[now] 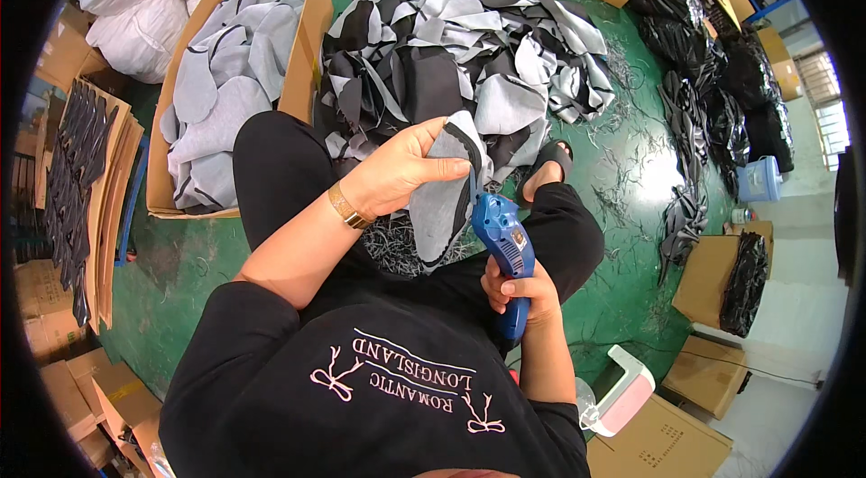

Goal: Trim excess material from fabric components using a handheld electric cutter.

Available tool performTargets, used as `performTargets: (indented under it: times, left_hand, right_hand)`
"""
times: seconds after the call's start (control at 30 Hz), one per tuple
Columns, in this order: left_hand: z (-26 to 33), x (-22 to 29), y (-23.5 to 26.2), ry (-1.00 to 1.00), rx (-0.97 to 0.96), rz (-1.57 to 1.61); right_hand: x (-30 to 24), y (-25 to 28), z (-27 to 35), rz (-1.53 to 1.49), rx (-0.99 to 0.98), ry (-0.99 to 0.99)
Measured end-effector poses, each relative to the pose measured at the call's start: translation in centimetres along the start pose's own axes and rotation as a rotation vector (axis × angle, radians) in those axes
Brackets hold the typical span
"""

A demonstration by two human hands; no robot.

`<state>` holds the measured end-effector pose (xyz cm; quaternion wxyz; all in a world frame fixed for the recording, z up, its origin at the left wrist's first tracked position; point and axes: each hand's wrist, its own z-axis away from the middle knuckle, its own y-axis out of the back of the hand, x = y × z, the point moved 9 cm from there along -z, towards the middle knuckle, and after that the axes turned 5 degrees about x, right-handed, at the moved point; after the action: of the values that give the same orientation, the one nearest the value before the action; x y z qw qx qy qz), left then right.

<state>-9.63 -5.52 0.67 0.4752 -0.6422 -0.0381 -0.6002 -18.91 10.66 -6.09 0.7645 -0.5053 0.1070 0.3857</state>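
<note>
- Trimming w/ both hands: our left hand (pixel 397 173) pinches a grey fabric piece (pixel 444 198) w/ black edging, held over our lap.
- Our right hand (pixel 520 291) is closed round the handle of a blue electric cutter (pixel 505 248); its tip touches the piece's edge.
- Done, we judge: grey pieces in the cardboard box (pixel 302 72) at left; thread scraps (pixel 397 243) on our lap.
- Left: a big black-and-grey pile (pixel 469 45) ahead on the green floor (pixel 622 171).

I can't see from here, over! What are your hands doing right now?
Left hand pinching grey fabric piece. Right hand gripping blue cutting tool, tip at the piece's edge. Trimmed scraps on lap; nothing blocking.
</note>
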Motion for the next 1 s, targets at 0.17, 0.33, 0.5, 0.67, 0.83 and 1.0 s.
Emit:
performTargets:
  times: [0.17, 0.33, 0.5, 0.67, 0.83, 1.0]
  left_hand:
    - [0.4, -0.2, -0.2, 0.035, -0.009, -0.059]
    - [0.5, 0.2, 0.0, 0.005, 0.031, -0.070]
    - [-0.1, -1.0, 2.3, 0.012, 0.136, 0.072]
    - [-0.3, -1.0, 3.2, -0.066, 0.193, 0.022]
    - [0.3, -0.5, 2.8, -0.095, 0.249, -0.138]
    - [0.7, -0.6, 3.8, -0.084, 0.251, -0.388]
  right_hand:
    - [0.2, -0.3, -0.5, -0.104, -0.014, -0.003]
    - [-4.0, 0.7, -0.5, 0.133, 0.278, 0.213]
    - [-6.7, 1.0, 1.7, 0.429, 0.427, 0.369]
    - [-6.0, -0.4, 2.6, 0.709, 0.459, 0.281]
    - [-5.8, -0.2, 2.4, 0.762, 0.512, 0.243]
    - [-5.9, -0.5, 2.2, 0.736, 0.457, 0.202]
